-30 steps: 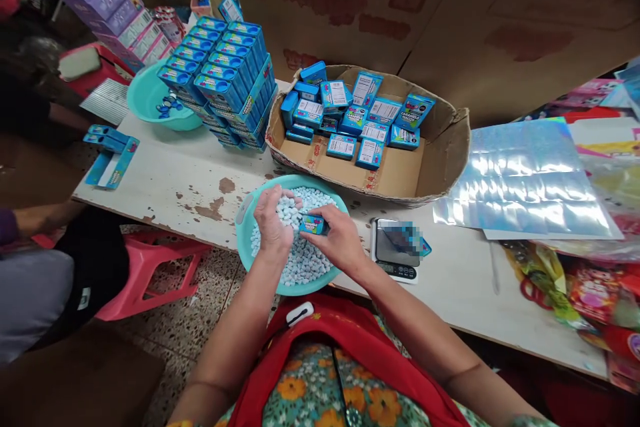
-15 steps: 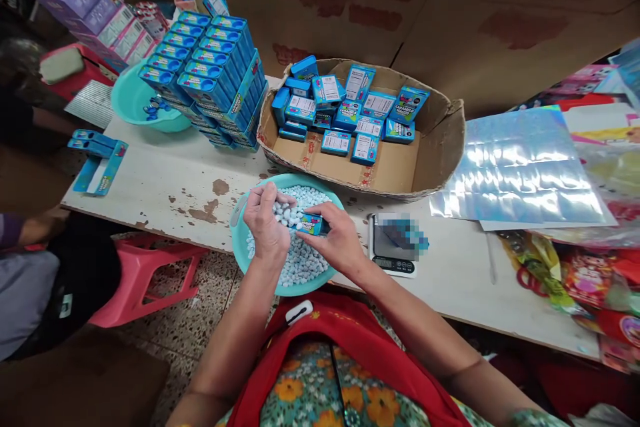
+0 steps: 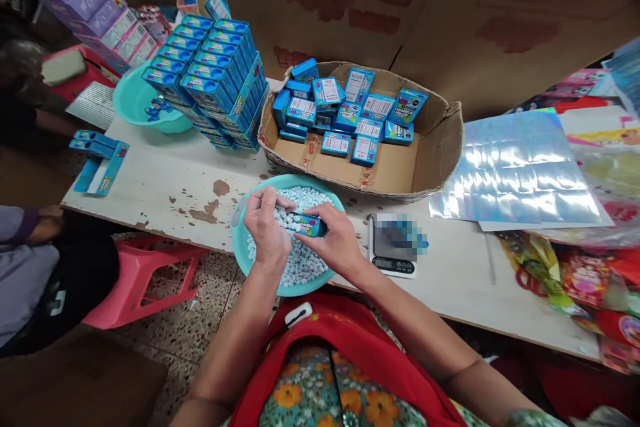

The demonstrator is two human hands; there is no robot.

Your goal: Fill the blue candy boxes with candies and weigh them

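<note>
A turquoise basin [image 3: 241, 248] of small pale candies [image 3: 305, 268] stands at the table's front edge, under both hands. My left hand [image 3: 267, 227] is cupped over it, its fingers curled around a heap of the candies. Between the thumb and fingers of my right hand [image 3: 337, 240] is a small blue candy box [image 3: 310, 225] printed "Caramelo Macizo". The box lies on its side, with its left end against the candies in my left palm. Whether that end is uncovered is hard to make out.
Behind the basin is a cut-down cardboard box [image 3: 440, 167] with several blue boxes. A digital scale [image 3: 394, 265] sits to the right, a blurred item on it. Stacked blue boxes [image 3: 225, 80] and another basin [image 3: 125, 103] stand at left. A seated person [image 3: 30, 273] is beside a pink stool [image 3: 130, 280].
The candy box has shifted slightly left and down, closer to my left palm, and more of its printed side shows. The heap in my left hand looks smaller.
</note>
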